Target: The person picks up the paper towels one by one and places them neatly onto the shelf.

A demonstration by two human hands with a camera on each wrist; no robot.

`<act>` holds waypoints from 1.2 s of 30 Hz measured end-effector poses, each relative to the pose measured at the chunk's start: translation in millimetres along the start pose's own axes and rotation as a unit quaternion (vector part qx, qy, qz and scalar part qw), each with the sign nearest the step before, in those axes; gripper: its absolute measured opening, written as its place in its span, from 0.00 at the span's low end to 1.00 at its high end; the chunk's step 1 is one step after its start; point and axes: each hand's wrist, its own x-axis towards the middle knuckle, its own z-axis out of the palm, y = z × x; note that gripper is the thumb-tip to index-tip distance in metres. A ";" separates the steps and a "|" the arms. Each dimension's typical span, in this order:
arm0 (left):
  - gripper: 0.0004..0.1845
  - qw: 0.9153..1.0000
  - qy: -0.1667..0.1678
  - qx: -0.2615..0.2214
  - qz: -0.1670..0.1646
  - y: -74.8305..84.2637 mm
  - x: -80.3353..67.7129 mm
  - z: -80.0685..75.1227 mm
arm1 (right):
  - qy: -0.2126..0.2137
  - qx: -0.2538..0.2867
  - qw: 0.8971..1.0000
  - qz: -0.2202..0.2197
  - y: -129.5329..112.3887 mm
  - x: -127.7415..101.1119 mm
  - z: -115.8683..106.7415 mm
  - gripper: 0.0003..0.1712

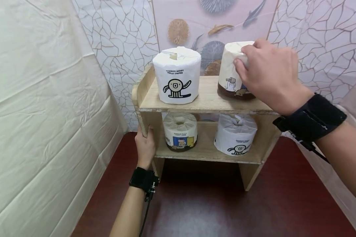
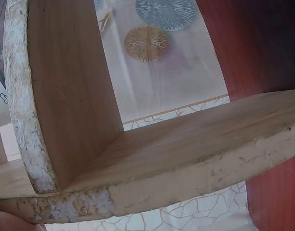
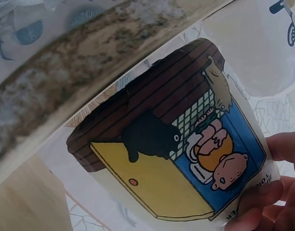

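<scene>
A small wooden two-shelf rack point(image 1: 207, 102) stands on a dark red floor. My right hand point(image 1: 267, 74) grips a wrapped toilet roll with a brown base and cartoon print point(image 1: 229, 79) at the right of the top shelf; the right wrist view shows this roll point(image 3: 186, 144) with my fingers point(image 3: 263, 202) curled round it. My left hand point(image 1: 145, 144) grips the rack's left side panel beside the lower shelf. A white roll with a black figure point(image 1: 177, 79) stands at the top left. The left wrist view shows only the rack's boards point(image 2: 138, 159).
The lower shelf holds a cartoon-print roll point(image 1: 180, 131) at left and a white roll point(image 1: 235, 134) at right. A cream sheet point(image 1: 41, 108) hangs at left. Crackle-pattern wall covering point(image 1: 121, 42) and a fish print point(image 1: 219, 28) stand behind. Dark red floor point(image 1: 201, 210) lies in front.
</scene>
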 end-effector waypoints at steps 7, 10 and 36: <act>0.15 1.000 -0.001 0.001 0.002 1.8 0.4 -1.0 | -0.022 -0.015 1.000 0.005 -4.4 0.6 -2.4 0.28; 0.14 1.000 -0.001 0.000 0.000 -1.2 1.2 0.6 | -0.026 -0.018 0.999 0.008 -5.3 0.8 -3.0 0.28; 0.16 1.000 0.001 0.009 -0.012 -31.6 4.9 -0.7 | -0.046 -0.021 0.998 0.023 -17.4 -3.7 -3.0 0.29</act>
